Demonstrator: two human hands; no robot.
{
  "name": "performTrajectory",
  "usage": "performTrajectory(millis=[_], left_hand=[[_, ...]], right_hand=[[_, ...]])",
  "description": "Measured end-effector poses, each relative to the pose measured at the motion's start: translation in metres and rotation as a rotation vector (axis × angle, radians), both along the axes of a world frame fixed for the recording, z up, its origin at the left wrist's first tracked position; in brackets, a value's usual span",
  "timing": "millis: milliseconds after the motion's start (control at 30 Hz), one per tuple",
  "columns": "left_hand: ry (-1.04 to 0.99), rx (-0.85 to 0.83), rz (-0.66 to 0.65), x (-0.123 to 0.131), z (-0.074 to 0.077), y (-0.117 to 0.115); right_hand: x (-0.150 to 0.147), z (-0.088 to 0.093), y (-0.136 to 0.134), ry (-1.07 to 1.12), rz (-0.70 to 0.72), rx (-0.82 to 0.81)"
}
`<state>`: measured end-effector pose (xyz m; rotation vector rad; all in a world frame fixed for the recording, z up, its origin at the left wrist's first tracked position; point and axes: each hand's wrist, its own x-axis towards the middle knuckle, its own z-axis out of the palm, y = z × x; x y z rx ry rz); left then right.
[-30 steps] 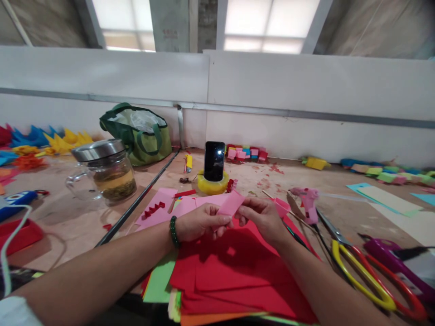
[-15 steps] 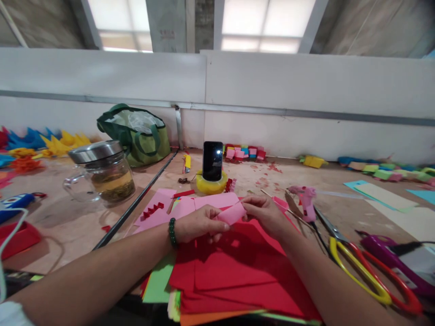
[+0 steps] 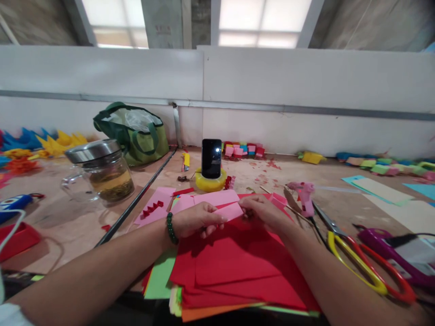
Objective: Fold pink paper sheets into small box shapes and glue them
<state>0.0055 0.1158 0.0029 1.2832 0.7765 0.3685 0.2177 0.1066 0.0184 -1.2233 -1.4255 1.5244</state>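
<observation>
My left hand (image 3: 194,219), with a green bead bracelet at the wrist, pinches the left end of a small pink paper strip (image 3: 231,211). The fingers of my right hand (image 3: 263,211) close on the strip's right end. Both hands hover low over a stack of red paper sheets (image 3: 238,267), with green and orange sheets showing under its edges. Pink sheets (image 3: 210,199) lie just beyond my hands.
A glass jar mug with steel lid (image 3: 102,174) stands at left, a green bag (image 3: 136,133) behind it. A black phone (image 3: 211,158) leans in a yellow tape roll. At right lie a pink glue gun (image 3: 304,197), yellow-and-red scissors (image 3: 360,262) and purple scissors (image 3: 394,249).
The pink strip has come down from a raised, tilted pose to lie nearly flat just above the red stack. Both hands lowered with it and kept their grip.
</observation>
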Motion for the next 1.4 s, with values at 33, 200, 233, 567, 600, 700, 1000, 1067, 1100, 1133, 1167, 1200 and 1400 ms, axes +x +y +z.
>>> performTrajectory(millis=[33, 200, 233, 567, 600, 700, 1000, 1067, 1100, 1133, 1167, 1200, 1400], left_hand=[[0.008, -0.001, 0.006, 0.0, 0.0, 0.001], [0.063, 0.037, 0.017, 0.0, 0.003, 0.001], [0.069, 0.034, 0.026, 0.001, 0.003, 0.001], [0.164, 0.03, -0.029, -0.001, 0.004, 0.003], [0.181, 0.042, -0.054, -0.002, 0.005, 0.003], [0.313, 0.196, -0.12, -0.005, 0.009, 0.0], [0.603, 1.163, -0.126, -0.007, 0.014, -0.002], [0.521, 1.135, -0.238, -0.006, 0.014, 0.0], [0.5, 1.126, -0.271, -0.006, 0.013, 0.001], [0.491, 1.124, -0.286, -0.006, 0.013, 0.001], [0.491, 1.127, -0.29, -0.006, 0.012, 0.001], [0.496, 1.135, -0.291, -0.007, 0.012, 0.001], [0.541, 1.24, -0.32, -0.008, 0.013, 0.0]], right_hand=[[-0.001, 0.001, -0.001, 0.013, 0.002, 0.001], [-0.002, 0.004, -0.003, -0.129, -0.007, 0.148], [-0.002, 0.004, -0.003, -0.145, -0.009, 0.164], [-0.005, 0.001, -0.004, -0.123, 0.019, 0.078], [-0.005, -0.001, -0.004, -0.125, 0.034, 0.08], [-0.003, -0.007, -0.001, -0.195, 0.059, 0.118], [0.004, -0.017, 0.005, -0.599, 0.092, 0.387], [0.006, -0.019, 0.005, -0.635, 0.103, 0.418], [0.007, -0.02, 0.005, -0.649, 0.108, 0.42], [0.009, -0.021, 0.006, -0.661, 0.112, 0.418], [0.01, -0.022, 0.006, -0.67, 0.116, 0.416], [0.01, -0.023, 0.007, -0.673, 0.121, 0.417], [0.012, -0.025, 0.011, -0.656, 0.128, 0.444]])
